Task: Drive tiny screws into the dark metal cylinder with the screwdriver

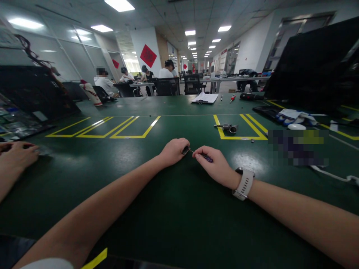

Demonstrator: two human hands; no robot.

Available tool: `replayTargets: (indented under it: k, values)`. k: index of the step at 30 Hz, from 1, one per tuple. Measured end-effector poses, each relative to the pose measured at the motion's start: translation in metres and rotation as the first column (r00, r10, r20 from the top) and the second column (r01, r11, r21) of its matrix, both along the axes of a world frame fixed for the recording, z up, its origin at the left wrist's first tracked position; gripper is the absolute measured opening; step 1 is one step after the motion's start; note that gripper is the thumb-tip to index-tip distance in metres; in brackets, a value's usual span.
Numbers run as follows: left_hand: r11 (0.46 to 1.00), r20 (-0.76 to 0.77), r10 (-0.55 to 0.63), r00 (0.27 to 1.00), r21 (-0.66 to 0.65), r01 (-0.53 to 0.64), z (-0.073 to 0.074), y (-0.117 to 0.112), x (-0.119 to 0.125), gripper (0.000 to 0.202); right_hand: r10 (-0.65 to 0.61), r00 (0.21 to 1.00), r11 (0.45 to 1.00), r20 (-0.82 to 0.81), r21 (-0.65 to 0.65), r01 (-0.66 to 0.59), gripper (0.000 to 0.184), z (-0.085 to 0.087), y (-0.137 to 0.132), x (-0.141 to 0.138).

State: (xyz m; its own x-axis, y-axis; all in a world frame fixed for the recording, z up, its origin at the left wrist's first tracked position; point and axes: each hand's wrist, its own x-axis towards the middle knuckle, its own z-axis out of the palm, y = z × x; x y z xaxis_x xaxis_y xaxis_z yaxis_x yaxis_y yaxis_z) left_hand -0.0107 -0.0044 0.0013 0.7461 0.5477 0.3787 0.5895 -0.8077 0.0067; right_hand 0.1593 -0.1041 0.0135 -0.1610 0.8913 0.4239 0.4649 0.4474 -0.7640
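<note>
My left hand (174,151) rests on the green table (157,209) with its fingers closed round a small dark round part (185,150). My right hand (214,166), with a white watch on the wrist, pinches a thin dark-handled screwdriver (202,155). The screwdriver's tip meets the part between the two hands. Both hands lie near the middle of the table, just short of the yellow floor-style markings.
A small metal part (230,128) lies inside a yellow box ahead. Papers (204,98), a red-handled tool (232,98) and gloves (293,116) lie further right. Another person's hand (17,155) rests at the left edge. People sit at desks behind.
</note>
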Motion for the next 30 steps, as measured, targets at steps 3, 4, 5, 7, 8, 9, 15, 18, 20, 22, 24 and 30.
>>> replayTargets:
  k: [3,4,5,7,8,9,15,18,20,22,24,30]
  values:
    - [0.999,0.010,-0.033,0.999,-0.022,0.033,0.001,0.000,0.000,0.004,0.051,0.961,0.985,-0.271,-0.147,-0.094,0.013,0.000,0.004,0.004]
    - [0.998,0.022,-0.048,0.999,-0.047,0.049,0.001,0.000,0.000,0.005,0.042,0.919,0.968,-0.392,-0.213,-0.135,0.013,-0.001,0.007,0.006]
    - [0.995,0.040,-0.060,0.997,-0.077,0.063,0.002,0.000,0.000,0.005,0.018,0.866,0.946,-0.500,-0.272,-0.177,0.012,-0.001,0.009,0.007]
    - [0.986,0.083,-0.073,0.994,-0.140,0.085,0.003,0.000,-0.001,0.008,-0.033,0.769,0.905,-0.638,-0.346,-0.248,0.010,-0.002,0.013,0.009]
    - [0.982,0.106,-0.070,0.992,-0.167,0.087,0.003,0.000,-0.001,0.009,-0.045,0.743,0.893,-0.668,-0.360,-0.270,0.010,-0.003,0.015,0.009]
    - [0.979,0.126,-0.061,0.990,-0.188,0.084,0.003,0.001,-0.001,0.010,-0.048,0.729,0.889,-0.683,-0.362,-0.281,0.010,-0.004,0.015,0.009]
    - [0.984,0.110,0.014,0.994,-0.177,0.006,0.000,0.003,0.000,0.011,0.012,0.895,0.979,-0.446,-0.178,-0.102,0.013,-0.005,0.009,0.005]
    - [0.993,0.051,0.030,0.998,-0.112,-0.024,-0.001,0.002,0.001,0.007,-0.026,0.988,0.999,-0.152,-0.029,0.022,0.014,-0.005,0.005,0.003]
    - [0.995,0.007,0.019,1.000,-0.097,-0.018,0.000,0.000,0.001,0.006,-0.049,0.996,0.999,-0.076,0.003,0.050,0.013,-0.003,0.004,0.003]
    - [0.995,-0.029,-0.004,1.000,-0.101,0.001,0.002,-0.002,0.001,0.005,-0.013,0.993,0.999,-0.116,-0.051,0.007,0.014,-0.002,0.005,0.004]
    - [0.993,-0.040,-0.031,0.999,-0.113,0.026,0.004,-0.003,0.001,0.006,0.030,0.967,0.985,-0.255,-0.157,-0.072,0.015,-0.002,0.007,0.006]
    - [0.986,0.033,-0.070,0.997,-0.151,0.074,0.002,0.000,-0.002,0.004,-0.011,0.821,0.932,-0.571,-0.302,-0.198,0.015,-0.007,0.017,0.011]
